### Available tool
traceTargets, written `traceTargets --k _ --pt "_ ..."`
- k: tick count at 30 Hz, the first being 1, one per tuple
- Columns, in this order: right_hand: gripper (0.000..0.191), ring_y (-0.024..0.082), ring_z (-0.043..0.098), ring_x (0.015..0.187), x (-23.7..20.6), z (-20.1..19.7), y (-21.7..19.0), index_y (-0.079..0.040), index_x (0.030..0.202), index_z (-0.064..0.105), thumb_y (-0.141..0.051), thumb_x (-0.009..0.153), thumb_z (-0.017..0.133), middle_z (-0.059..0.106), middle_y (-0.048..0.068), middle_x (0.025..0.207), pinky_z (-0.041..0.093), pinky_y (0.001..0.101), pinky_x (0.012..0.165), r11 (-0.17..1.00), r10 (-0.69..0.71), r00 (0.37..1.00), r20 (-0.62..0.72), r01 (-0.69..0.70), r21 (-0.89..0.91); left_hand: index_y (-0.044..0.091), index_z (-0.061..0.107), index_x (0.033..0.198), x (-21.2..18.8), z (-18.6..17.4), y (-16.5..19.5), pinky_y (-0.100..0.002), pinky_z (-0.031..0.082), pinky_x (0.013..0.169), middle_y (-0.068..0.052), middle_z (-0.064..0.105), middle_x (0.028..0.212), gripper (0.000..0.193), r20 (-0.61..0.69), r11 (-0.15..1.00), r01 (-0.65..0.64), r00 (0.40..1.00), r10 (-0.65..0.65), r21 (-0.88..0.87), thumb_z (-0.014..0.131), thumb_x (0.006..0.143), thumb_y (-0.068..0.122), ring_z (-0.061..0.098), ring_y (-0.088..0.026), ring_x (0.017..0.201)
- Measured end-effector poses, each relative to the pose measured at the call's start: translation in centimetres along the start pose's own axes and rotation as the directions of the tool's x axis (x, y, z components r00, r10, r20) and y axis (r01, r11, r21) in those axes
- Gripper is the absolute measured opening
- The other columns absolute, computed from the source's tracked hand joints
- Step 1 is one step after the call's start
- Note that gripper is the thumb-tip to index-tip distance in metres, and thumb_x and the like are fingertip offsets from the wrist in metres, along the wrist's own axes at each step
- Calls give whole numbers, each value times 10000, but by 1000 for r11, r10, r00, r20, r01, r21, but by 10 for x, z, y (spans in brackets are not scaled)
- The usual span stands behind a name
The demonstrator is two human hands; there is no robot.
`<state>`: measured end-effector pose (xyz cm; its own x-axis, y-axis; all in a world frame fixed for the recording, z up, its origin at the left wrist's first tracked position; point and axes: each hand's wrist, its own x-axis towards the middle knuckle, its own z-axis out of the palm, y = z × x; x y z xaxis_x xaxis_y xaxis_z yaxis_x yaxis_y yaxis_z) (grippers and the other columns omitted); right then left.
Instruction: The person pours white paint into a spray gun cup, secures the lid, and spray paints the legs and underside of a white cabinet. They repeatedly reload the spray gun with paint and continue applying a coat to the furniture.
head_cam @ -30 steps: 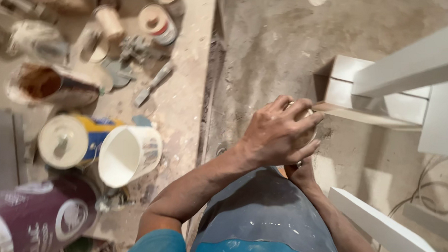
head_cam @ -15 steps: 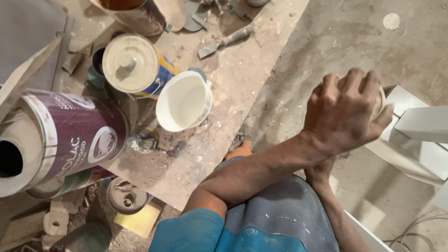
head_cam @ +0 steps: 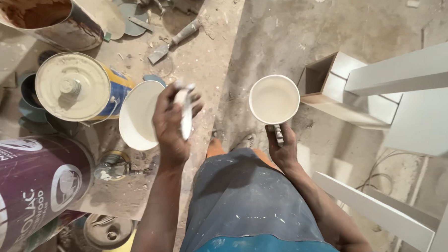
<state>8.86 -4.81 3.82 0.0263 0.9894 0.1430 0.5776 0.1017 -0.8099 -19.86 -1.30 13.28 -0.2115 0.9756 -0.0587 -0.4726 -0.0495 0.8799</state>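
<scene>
The left hand was closed around a slim, paint-caked white stick, light and stiff. The right hand gripped the handle of a round white paint-filled mug above the floor; likely sloshy, best kept level.

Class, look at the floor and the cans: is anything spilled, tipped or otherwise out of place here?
A purple can lies on its side at lower left. A putty knife lies loose on the dusty board. The left hand is smeared with white paint. Nothing looks freshly spilled.
</scene>
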Motion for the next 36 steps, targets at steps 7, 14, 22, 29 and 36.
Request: traceTargets --k 7,14,22,29,36 --pt "166 314 693 843 14 4 0 0 1081 623 9 945 718 686 175 961 524 400 709 975 -192 979 74 199 -97 37 451 1464 -53 -65 -4 -545 527 1083 -173 586 1364 610 -301 947 -100 954 4 -305 551 1021 445 615 -376 1262" --pt "586 403 687 822 44 16 -26 -5 1441 545 38 877 697 680 205 1011 531 485 676 849 -338 893 298 426 -312 76 479 1497 -89 -116 13 -541 506 1137 -147 606 1378 591 -463 889 -336 871 168 -310 517 1045 454 603 -384 1301" --pt "941 316 688 753 75 51 -97 -113 1619 381 -4 748 721 669 170 1041 537 438 560 537 -321 760 566 638 -551 61 541 1463 -134 -163 1 -577 498 1153 -153 636 1349 574 -661 776 -490 740 128 -398 502 1046 454 604 -335 1293" --pt "906 304 646 697 89 76 -120 -139 1683 268 35 882 653 633 213 1042 527 444 504 347 -226 717 660 692 -633 87 540 1423 -166 -162 -27 -555 529 1092 -157 640 1329 536 -697 795 -472 711 88 -381 504 1021 439 641 -340 1235" --pt "831 290 651 815 109 82 -132 -176 1689 311 -16 958 673 627 211 1128 552 372 466 190 -296 691 659 719 -668 108 513 1409 -180 -169 -64 -503 537 1066 -138 620 1330 463 -688 860 -371 725 34 -349 512 1029 373 637 -298 1213"
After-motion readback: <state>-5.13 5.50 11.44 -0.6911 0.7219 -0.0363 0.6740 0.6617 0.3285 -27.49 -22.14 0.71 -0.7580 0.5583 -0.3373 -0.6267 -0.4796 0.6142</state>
